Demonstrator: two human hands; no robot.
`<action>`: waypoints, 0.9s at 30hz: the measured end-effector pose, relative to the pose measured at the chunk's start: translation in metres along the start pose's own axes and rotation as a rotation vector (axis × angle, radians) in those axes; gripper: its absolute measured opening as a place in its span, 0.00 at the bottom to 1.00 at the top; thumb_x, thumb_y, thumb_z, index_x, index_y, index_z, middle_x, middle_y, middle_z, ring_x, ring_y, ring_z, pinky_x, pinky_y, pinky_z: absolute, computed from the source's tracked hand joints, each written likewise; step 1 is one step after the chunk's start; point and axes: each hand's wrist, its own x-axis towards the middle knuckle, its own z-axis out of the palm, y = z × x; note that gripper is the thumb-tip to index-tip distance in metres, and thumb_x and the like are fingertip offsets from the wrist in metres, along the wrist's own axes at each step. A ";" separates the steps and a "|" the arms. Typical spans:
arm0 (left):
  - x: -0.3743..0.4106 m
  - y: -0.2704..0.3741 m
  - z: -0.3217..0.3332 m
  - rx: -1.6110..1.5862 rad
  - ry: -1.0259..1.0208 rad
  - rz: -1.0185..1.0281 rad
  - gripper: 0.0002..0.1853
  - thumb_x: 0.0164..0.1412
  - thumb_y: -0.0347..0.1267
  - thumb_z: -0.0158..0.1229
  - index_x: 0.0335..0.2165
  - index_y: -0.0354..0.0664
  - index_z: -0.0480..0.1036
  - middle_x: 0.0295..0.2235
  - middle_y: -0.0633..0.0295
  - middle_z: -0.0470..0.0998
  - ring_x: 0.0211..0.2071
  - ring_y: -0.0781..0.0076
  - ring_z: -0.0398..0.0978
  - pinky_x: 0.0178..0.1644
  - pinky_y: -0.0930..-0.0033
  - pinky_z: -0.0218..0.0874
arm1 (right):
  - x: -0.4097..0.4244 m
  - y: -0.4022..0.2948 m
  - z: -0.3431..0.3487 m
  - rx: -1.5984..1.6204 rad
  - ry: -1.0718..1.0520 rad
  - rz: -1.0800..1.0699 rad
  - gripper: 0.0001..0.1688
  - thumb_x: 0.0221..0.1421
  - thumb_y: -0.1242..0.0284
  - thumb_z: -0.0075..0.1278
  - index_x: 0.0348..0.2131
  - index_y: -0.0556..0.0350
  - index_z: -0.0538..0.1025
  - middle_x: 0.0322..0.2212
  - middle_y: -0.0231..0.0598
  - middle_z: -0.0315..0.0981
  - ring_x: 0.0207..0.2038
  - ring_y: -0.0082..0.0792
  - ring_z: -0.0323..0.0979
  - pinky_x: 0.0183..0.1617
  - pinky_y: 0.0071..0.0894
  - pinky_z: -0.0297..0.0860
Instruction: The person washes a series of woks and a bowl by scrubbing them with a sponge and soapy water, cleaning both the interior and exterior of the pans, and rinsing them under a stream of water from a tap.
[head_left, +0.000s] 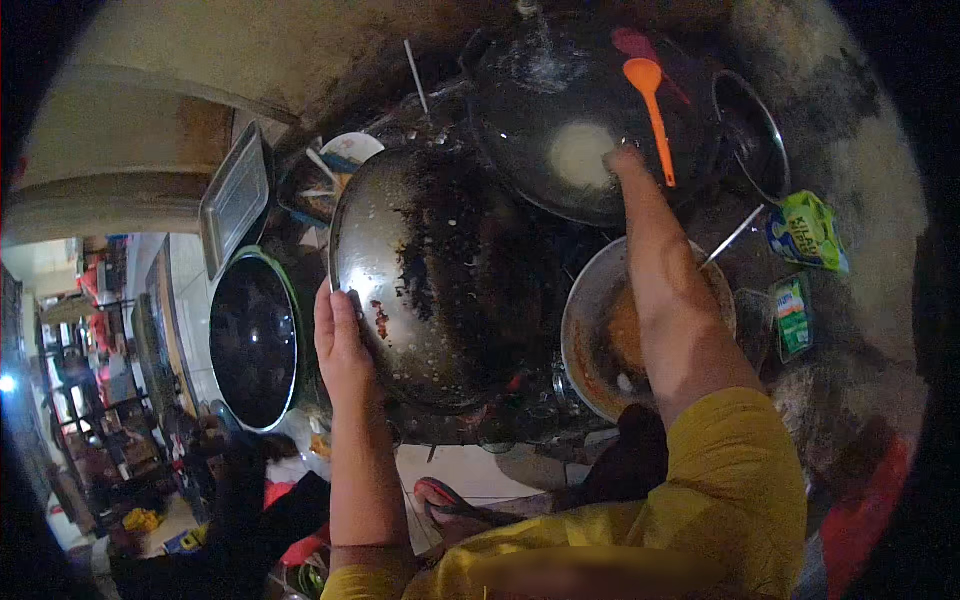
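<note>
My left hand (346, 337) grips the left rim of a large round metal pan (382, 300), tilted, its surface partly blackened and dotted with water drops. With my right arm stretched forward, my right hand (627, 159) is at a wide dark basin (517, 165) of water, beside a pale round thing (583, 155) that I cannot identify. Its fingers are too dim to tell whether they hold anything. An orange plastic ladle (651, 97) and a dim red utensil (637, 43) lie to the right of that hand. Water splashes at the basin's far side.
Under my right forearm stands a metal pot (581, 352) with orange-brown residue and a utensil handle. Green packets (810, 232) lie right, near a round lid or pan (772, 150). At left are a rectangular tray (238, 195), a dark round tub (255, 341) and a bowl (352, 148).
</note>
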 end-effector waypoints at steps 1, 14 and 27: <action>0.002 -0.002 -0.003 0.002 0.008 0.007 0.18 0.60 0.35 0.42 0.45 0.35 0.62 0.37 0.63 0.70 0.39 0.79 0.66 0.44 0.76 0.55 | 0.000 -0.003 0.000 -0.025 -0.015 0.001 0.25 0.48 0.64 0.42 0.42 0.64 0.67 0.42 0.52 0.66 0.40 0.45 0.69 0.43 0.39 0.65; 0.042 0.011 -0.011 0.070 -0.035 -0.120 0.20 0.55 0.31 0.44 0.48 0.41 0.63 0.27 0.67 0.69 0.24 0.81 0.66 0.27 0.78 0.58 | -0.072 -0.087 -0.023 1.462 0.044 0.016 0.24 0.45 0.76 0.38 0.45 0.63 0.58 0.27 0.53 0.66 0.24 0.41 0.71 0.20 0.28 0.72; 0.126 0.014 -0.001 0.912 -0.192 0.159 0.40 0.42 0.50 0.57 0.48 0.32 0.60 0.43 0.43 0.68 0.48 0.53 0.64 0.50 0.64 0.54 | -0.171 -0.292 -0.087 2.116 -0.630 -0.542 0.22 0.49 0.75 0.41 0.46 0.61 0.59 0.40 0.47 0.62 0.39 0.48 0.67 0.30 0.41 0.74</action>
